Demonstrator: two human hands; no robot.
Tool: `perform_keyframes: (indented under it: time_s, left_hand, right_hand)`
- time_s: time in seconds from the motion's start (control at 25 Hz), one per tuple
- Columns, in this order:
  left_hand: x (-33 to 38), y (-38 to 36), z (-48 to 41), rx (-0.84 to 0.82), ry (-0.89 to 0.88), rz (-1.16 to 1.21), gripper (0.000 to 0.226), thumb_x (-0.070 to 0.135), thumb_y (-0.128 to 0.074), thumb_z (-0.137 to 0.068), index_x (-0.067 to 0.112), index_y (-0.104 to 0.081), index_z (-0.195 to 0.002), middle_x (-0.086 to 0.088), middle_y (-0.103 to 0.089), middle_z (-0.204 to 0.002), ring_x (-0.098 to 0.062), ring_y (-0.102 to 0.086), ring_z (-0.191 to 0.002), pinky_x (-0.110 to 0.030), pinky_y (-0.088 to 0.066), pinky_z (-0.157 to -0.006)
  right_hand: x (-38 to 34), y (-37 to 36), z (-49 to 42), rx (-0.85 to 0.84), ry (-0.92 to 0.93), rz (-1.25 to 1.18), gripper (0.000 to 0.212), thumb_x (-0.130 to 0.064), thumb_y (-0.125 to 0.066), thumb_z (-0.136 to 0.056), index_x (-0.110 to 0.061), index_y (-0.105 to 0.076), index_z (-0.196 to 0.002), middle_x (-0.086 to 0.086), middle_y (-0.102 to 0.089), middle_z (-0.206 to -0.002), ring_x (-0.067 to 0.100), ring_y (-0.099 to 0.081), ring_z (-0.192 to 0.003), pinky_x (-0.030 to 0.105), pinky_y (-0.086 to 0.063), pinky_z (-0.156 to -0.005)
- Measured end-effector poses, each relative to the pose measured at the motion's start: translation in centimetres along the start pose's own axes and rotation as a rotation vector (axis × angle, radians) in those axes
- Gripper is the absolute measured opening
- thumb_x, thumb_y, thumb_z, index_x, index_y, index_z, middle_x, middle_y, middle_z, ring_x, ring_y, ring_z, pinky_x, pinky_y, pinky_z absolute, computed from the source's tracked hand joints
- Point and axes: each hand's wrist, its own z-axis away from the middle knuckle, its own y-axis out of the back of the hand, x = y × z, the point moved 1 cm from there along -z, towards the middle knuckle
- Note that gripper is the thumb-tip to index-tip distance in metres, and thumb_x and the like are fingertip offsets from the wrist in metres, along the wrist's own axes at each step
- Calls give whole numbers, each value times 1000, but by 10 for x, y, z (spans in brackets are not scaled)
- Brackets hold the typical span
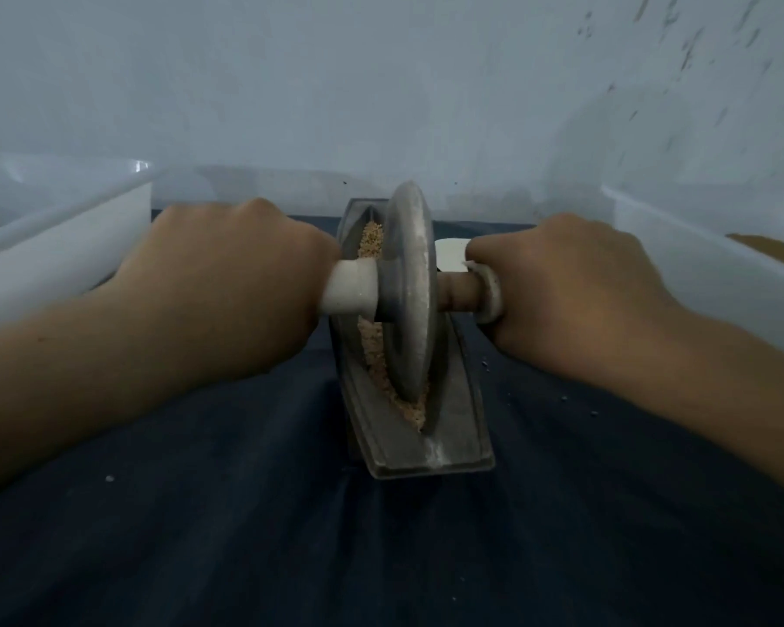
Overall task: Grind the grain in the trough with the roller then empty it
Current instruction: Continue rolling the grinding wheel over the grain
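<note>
Two hands on it, both wrapped tight: my left hand [227,282] grips the pale sleeve [349,289] on its end of the axle [458,294], and my right hand [571,282] grips the other end, just behind the end cap [492,294]. Between them the roller [410,287], a heavy grey disc, stands upright on edge in the groove of the trough [431,454], about midway along. The trough sits lengthwise, pointing away from me, on the dark cloth [381,549]. Grain [371,239] lies in the groove, tan and coarse, showing beyond the disc and heaped at the near end beside its lower edge.

I judge this to be the grinding step, with the emptying not yet begun. The grain looks crumbly but far from fine, though the light is dim and I can't be sure. Next move, as I read it: push evenly through both ends so the disc rolls along the groove without tipping, and stop short of the near tip, where that heap could spill. A few specks lie on the cloth. A white bin stands to each side, the left bin [87,246] and the right bin [698,282]; the right one shows something brown inside. Which one takes the grain later, I can't tell.
</note>
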Motion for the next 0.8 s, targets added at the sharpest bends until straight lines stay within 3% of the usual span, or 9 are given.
perform_keyframes:
  time_s: [0.12, 0.2, 0.32, 0.44, 0.52, 0.6, 0.64, 0.72, 0.8]
  left_hand:
    - [4, -25, -24, -125, 78, 13, 9, 39, -68, -76, 34, -62, -80, 5, -48, -62, -18, -44, -48, -25, -36, -45]
    - [0, -42, -53, -194, 203, 31, 12, 37, -63, -86, 30, -65, -96, 0, -55, -76, -23, -49, -61, -32, -40, -54]
    - [-1, -42, -72, -218, 243, 21, 16, 34, -61, -88, 26, -66, -101, -4, -55, -82, -25, -49, -66, -35, -40, -60]
    - [1, -27, -41, -189, 160, 68, 8, 36, -61, -85, 32, -62, -92, 3, -48, -71, -21, -45, -60, -31, -38, -55]
    - [2, -10, -9, -101, 74, 74, 7, 41, -60, -74, 36, -57, -78, 11, -40, -59, -15, -36, -49, -21, -24, -45]
    - [1, -3, 1, -68, 30, 58, 10, 44, -56, -63, 37, -54, -70, 13, -41, -53, -12, -32, -41, -14, -13, -45]
    - [2, -6, -2, -92, 32, 33, 10, 44, -57, -65, 37, -56, -72, 12, -45, -55, -13, -35, -42, -15, -16, -44]
    - [4, -24, -20, -161, 121, 33, 9, 41, -62, -78, 34, -62, -84, 5, -54, -68, -19, -48, -54, -25, -32, -47]
    - [3, -38, -51, -208, 220, 9, 11, 33, -62, -87, 27, -65, -96, -4, -58, -81, -25, -51, -64, -33, -39, -57]
  right_hand:
    - [-3, -25, -25, -59, -85, 90, 28, -30, -74, -70, -30, -46, -70, -9, -32, -55, 16, -32, -44, 18, -17, -48]
    - [-5, -47, -62, -95, -173, 36, 8, -29, -66, -86, -29, -58, -87, 1, -50, -73, 28, -53, -66, 27, -28, -53]
    - [-3, -54, -89, -183, -226, -24, 12, -23, -63, -90, -26, -65, -100, 9, -65, -102, 34, -62, -94, 33, -37, -67]
    - [2, -35, -56, -190, -104, -16, 13, -28, -66, -83, -29, -53, -81, 2, -59, -79, 26, -53, -66, 28, -33, -55]
    - [1, -13, -20, -54, -9, 40, 24, -29, -70, -66, -30, -46, -67, -10, -38, -55, 12, -30, -43, 18, -19, -45]
    - [3, -1, -6, 55, 32, 68, 30, -31, -67, -49, -32, -39, -59, -14, -19, -47, 3, -9, -40, 11, -9, -47]
    - [3, -5, -11, 41, 20, 85, 31, -32, -68, -49, -33, -39, -59, -14, -17, -48, 4, -8, -41, 10, -10, -47]
    - [-2, -22, -31, -82, -68, 87, 24, -32, -71, -66, -32, -47, -69, -8, -31, -55, 15, -27, -43, 18, -22, -47]
    - [-3, -43, -68, -181, -188, 7, 8, -27, -66, -83, -30, -61, -88, 2, -52, -77, 29, -53, -68, 30, -35, -59]
